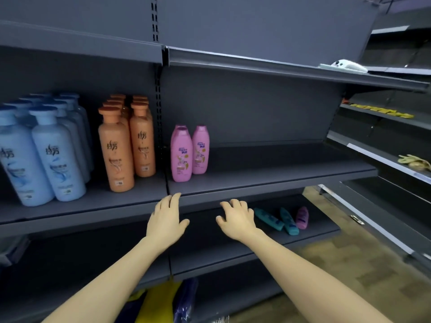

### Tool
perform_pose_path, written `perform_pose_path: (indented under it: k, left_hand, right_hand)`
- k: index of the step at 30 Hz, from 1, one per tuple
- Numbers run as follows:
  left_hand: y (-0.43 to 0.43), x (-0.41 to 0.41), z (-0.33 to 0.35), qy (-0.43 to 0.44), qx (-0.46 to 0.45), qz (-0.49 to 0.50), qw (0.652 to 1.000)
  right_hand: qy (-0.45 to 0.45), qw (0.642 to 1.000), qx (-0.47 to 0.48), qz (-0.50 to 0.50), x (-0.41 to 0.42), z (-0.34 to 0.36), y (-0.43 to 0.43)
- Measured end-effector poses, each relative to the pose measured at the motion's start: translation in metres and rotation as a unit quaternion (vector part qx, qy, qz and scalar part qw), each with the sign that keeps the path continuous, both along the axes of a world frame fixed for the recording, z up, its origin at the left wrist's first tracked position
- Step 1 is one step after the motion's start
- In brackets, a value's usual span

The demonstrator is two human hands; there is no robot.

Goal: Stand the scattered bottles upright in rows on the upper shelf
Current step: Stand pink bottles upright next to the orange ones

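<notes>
Two shelves matter here, and we place everything against the upper shelf [268, 170]. It carries the blue bottles [46, 150] far to its left, the orange bottles [127, 141] nearer, and the pink bottles [189, 151] standing in short rows at its left end; the rest of its board lies bare. Below it, the lower shelf [233, 243] holds three fallen bottles: two teal bottles [278, 220] and a small purple bottle [302, 217], lying on their sides toward the right. Our left hand [166, 221] reaches up with fingers spread and tips at the upper shelf's front lip, holding nothing. Our right hand [235, 217], fingers loosely splayed and empty, hovers just under that lip. We judge we are between pickups; next we should reach rightward, grasp a fallen bottle and stand it beside the pink ones.
</notes>
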State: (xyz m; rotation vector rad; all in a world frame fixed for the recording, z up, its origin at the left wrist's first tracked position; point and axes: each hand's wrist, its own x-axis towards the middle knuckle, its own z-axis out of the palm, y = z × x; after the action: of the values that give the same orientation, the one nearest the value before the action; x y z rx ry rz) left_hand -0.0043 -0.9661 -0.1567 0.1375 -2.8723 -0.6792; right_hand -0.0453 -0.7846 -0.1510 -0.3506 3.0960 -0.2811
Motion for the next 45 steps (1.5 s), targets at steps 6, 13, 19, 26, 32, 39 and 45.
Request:
perform_pose_path:
  k: [6, 13, 19, 26, 32, 39, 45]
  left_hand:
    - [0.029, 0.014, -0.017, -0.043, -0.065, -0.056, 0.995]
    - [0.079, 0.003, -0.034, -0.073, -0.103, -0.117, 0.985]
    - [0.139, -0.029, -0.040, -0.082, -0.127, -0.142, 0.978]
    - [0.245, -0.067, -0.050, -0.098, -0.134, -0.188, 0.968]
    - [0.330, -0.098, -0.055, -0.089, -0.143, -0.229, 0.959]
    - [0.404, -0.127, -0.059, -0.080, -0.149, -0.249, 0.954]
    - [0.448, -0.141, -0.058, -0.074, -0.155, -0.270, 0.947]
  right_hand:
    - [-0.014, 1.000, 0.012, -0.019, 0.033, -0.015, 0.029]
    - [-0.027, 0.997, 0.035, -0.064, 0.039, -0.026, 0.087]
    - [-0.041, 0.993, 0.032, -0.109, 0.027, -0.038, 0.158]
    - [-0.067, 0.986, 0.030, -0.148, 0.005, -0.049, 0.253]
    - [-0.079, 0.981, 0.023, -0.175, -0.020, -0.050, 0.327]
    - [-0.100, 0.975, 0.016, -0.196, -0.037, -0.055, 0.397]
    - [-0.105, 0.969, 0.000, -0.224, -0.044, -0.056, 0.438]
